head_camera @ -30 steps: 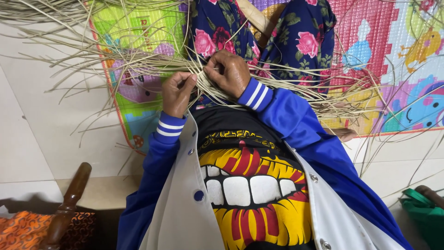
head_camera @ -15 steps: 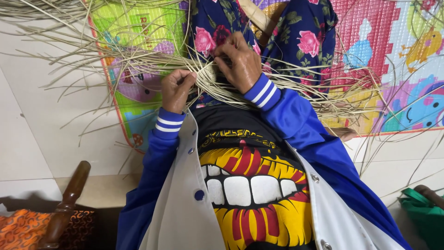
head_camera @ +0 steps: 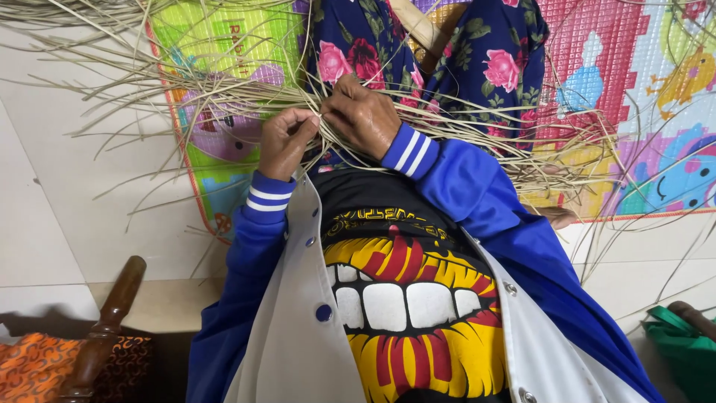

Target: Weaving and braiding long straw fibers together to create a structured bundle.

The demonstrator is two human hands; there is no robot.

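Note:
My left hand point(head_camera: 285, 140) and my right hand point(head_camera: 361, 117) meet close together over my lap, both pinching thin pale straw strands point(head_camera: 224, 93). The strands fan out left and right across my floral-skirted legs point(head_camera: 488, 63). My left fingers curl around a few strands near my right thumb. My right hand lies palm down on the bundle, fingers bent into it. Blue sleeves with white-striped cuffs cover both wrists.
A bright foam play mat point(head_camera: 641, 82) lies under my legs on a pale tiled floor point(head_camera: 52, 201). A dark wooden chair arm point(head_camera: 104, 328) with orange patterned fabric point(head_camera: 30, 369) is at lower left. A green object point(head_camera: 679, 347) sits at lower right.
My right hand rose up the bundle half a second ago, then came back down and left, closer to my left hand. My left hand stayed nearly in place.

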